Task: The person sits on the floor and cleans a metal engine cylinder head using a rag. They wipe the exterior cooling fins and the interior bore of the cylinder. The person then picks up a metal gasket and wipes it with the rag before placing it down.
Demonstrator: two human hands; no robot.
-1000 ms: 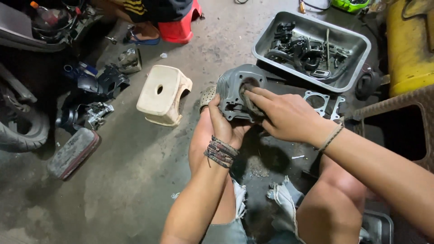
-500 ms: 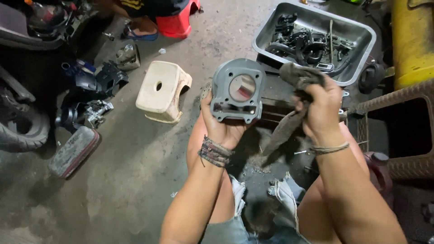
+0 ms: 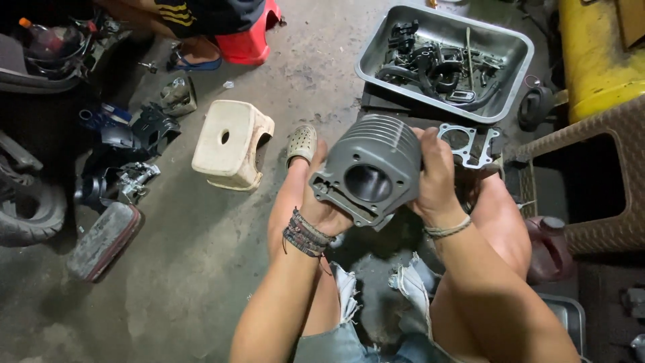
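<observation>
Oil-stained concrete floor (image 3: 201,269) lies under a metal parts tray (image 3: 517,50) and white stool (image 3: 232,144). Both the left hand (image 3: 322,208) and right hand (image 3: 437,181) clasp a grey finned engine cylinder (image 3: 373,171), bore facing the camera.

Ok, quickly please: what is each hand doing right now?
Left hand: closed on the grey engine cylinder.
Right hand: closed on the same cylinder, opposite side.

The finned cylinder (image 3: 373,171) is dull grey, the stool (image 3: 232,143) cream, the tray (image 3: 510,50) silvery, the tank (image 3: 598,54) yellow, the second stool (image 3: 245,33) red, the floor (image 3: 168,282) grey concrete.
</observation>
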